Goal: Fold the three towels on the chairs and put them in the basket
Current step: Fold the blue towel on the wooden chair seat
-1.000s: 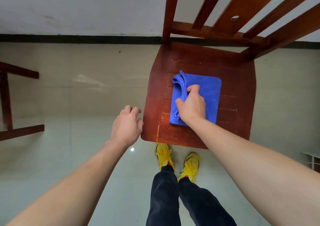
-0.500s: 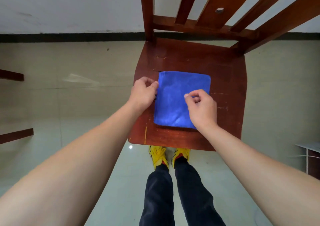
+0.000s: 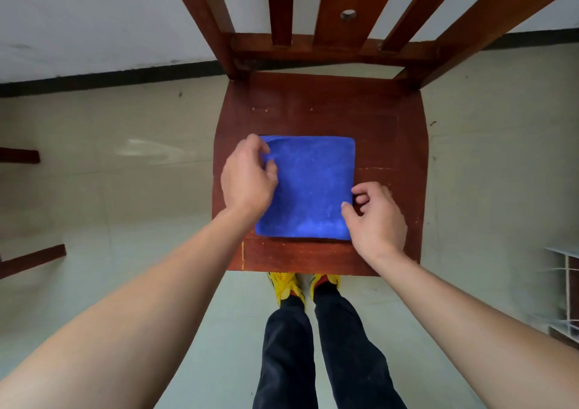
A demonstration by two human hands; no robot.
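Blue towel, folded to a flat square, lies on the seat of the wooden chair, toward its front edge and slightly left of centre.

Left hand: fingers curled over the towel's left edge near the far corner, where the cloth is raised in a small ridge between thumb and fingers; it pinches the cloth there. Half a second ago this hand was just beside that edge, off the cloth.

Right hand: fingers loosely curled at the right edge near the front corner, thumb tip touching the cloth. Whether it has hold of the edge cannot be told. Half a second ago it rested further in, on the towel's surface.

The towel's position on the seat is unchanged.

Yellow shoes stand on the floor at the seat's front edge.
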